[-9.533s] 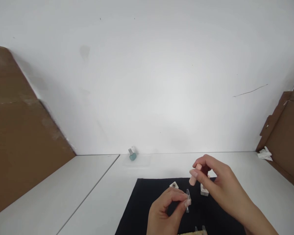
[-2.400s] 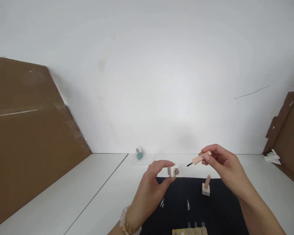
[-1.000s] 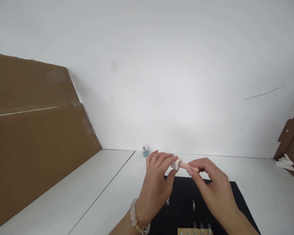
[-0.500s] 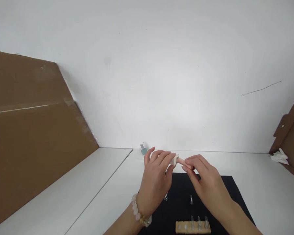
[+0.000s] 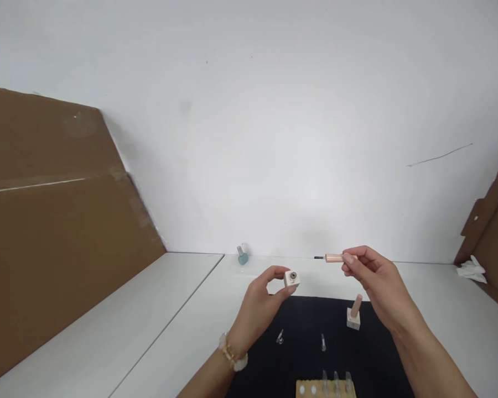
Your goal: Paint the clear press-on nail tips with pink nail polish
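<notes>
My left hand (image 5: 260, 301) pinches a small white square nail polish bottle (image 5: 291, 279) in the air, its open neck turned toward me. My right hand (image 5: 373, 279) is closed on the bottle's pink brush cap (image 5: 337, 257), held level with the dark brush tip pointing left, apart from the bottle. Below them lies a black mat (image 5: 307, 354). On it stand a second white bottle with a pink cap (image 5: 354, 315), two loose clear nail tips (image 5: 280, 336) and a wooden holder (image 5: 324, 388) with several clear tips.
A teal nail polish bottle (image 5: 242, 256) stands by the white wall at the back of the white table (image 5: 170, 331). Brown cardboard panels (image 5: 45, 221) close in the left and right sides. A crumpled white tissue (image 5: 470, 268) lies at the far right.
Half a second ago the cap was joined to the bottle between both hands. Now my right hand has drawn the brush out to the right, and my left hand has lowered the open bottle.
</notes>
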Demonstrator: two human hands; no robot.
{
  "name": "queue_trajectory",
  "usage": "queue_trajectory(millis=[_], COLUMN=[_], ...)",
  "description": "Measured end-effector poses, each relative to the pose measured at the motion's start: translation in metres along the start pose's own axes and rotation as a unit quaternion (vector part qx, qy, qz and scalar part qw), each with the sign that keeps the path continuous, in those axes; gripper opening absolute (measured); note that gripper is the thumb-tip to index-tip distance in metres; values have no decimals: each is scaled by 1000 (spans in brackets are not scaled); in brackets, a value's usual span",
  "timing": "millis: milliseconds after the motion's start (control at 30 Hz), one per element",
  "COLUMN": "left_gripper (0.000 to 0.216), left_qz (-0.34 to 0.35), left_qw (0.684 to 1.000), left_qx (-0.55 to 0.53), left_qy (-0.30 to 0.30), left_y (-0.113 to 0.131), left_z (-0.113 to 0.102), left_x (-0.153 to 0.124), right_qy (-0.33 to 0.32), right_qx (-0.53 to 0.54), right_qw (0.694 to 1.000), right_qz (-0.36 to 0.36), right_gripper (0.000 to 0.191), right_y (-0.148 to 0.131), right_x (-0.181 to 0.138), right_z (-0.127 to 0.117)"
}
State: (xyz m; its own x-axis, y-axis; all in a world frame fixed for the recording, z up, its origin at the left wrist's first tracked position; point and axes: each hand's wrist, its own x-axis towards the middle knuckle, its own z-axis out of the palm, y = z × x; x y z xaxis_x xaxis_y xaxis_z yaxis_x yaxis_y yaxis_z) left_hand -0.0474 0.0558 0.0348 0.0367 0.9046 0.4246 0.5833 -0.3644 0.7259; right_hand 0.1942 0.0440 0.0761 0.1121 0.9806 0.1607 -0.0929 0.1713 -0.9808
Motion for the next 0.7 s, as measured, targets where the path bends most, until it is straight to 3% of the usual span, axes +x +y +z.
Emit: queue_trajectory(millis=[233,433,600,700], left_gripper=[23,24,28,28], left_qz=[-2,24,77,126], left_qw=[999,998,996,989], left_qx=[-44,-50,-37,-12], left_qy=[5,18,37,71], left_y=[2,9,16,16], left_z=[3,3,0,-2], left_x=[-4,-4,-6,-6], right_qy=[-47,-67,-54,-45], right_qx=[56,33,-88,-182], right_qw=[997,997,989,953], right_qz=[22,14,-104,-239], right_gripper=[41,32,21,9], right_y=[-4,0,-2,-4], right_x=[5,3,-12,-24], right_z=[-4,-3,8,18])
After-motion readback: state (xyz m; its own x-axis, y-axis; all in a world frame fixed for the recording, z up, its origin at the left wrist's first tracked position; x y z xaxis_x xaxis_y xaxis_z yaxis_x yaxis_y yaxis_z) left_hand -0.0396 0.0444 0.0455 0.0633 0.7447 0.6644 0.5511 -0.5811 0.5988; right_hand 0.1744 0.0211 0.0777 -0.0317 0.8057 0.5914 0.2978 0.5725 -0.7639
